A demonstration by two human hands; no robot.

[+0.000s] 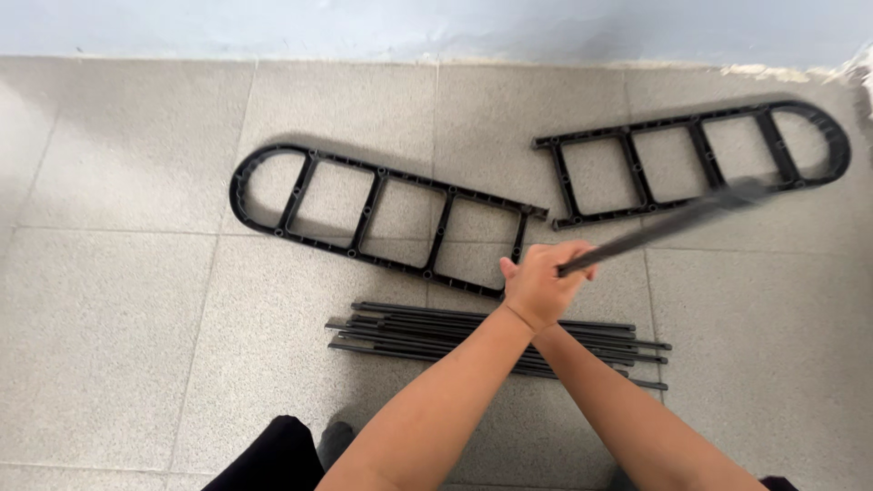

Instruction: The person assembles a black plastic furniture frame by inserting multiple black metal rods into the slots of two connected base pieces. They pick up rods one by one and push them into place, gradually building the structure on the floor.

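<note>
A thin, straight black metal rod (668,221) slants up and to the right from the person's hands, its far end blurred and lying across the lower edge of the right-hand frame. The left hand (536,286) is wrapped around the near end of the rod, fingers curled shut upon it, knuckles toward the camera. The right hand (582,264) sits directly behind the left and is mostly hidden by it; only a few fingertips show at the rod, so whether it clasps the rod firmly cannot be told. The two forearms cross just below the hands.

Directly under the hands, on the floor, lies a bundle of similar black rods (436,336), side by side and roughly level, their ends uneven. Beyond the hands lies a flat black plastic ladder-shaped frame with one rounded end (373,214), tilted down to the right. A second black frame of the same shape (700,159) lies to the right, tilted up to the right, its square end near that of the first. All rest on speckled grey floor tiles (109,345) beside a pale blue wall (273,27).
</note>
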